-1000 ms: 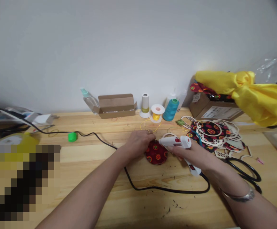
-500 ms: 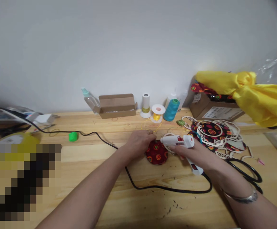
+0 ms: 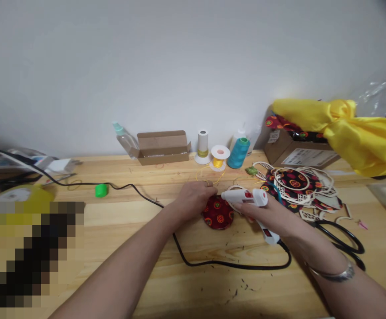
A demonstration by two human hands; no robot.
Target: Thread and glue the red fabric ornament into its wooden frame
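My right hand (image 3: 259, 212) is wrapped round a white glue gun (image 3: 246, 196), its nozzle pointing left over the upper edge of a round dark-red patterned fabric piece (image 3: 218, 215). My left hand (image 3: 196, 196) grips that fabric piece at its upper left edge, fingers pressed together; the fingertips are partly hidden. The fabric piece lies on the wooden table (image 3: 146, 283). Behind the glue gun, a pale cut-out ring (image 3: 234, 190) shows in part. A black cord (image 3: 226, 264) runs from the gun's handle across the table to the left.
At right lie several fabric pieces and pale cut-out frames (image 3: 299, 181), with black-handled scissors (image 3: 341, 239) nearer me. Along the wall stand a spray bottle (image 3: 125, 141), an open cardboard box (image 3: 163, 156), thread spools (image 3: 238, 153) and a carton (image 3: 279, 148) under yellow cloth (image 3: 349, 119).
The glue gun in my right hand has shifted slightly left, its nozzle still by the fabric's top edge. My left hand stays on the fabric piece.
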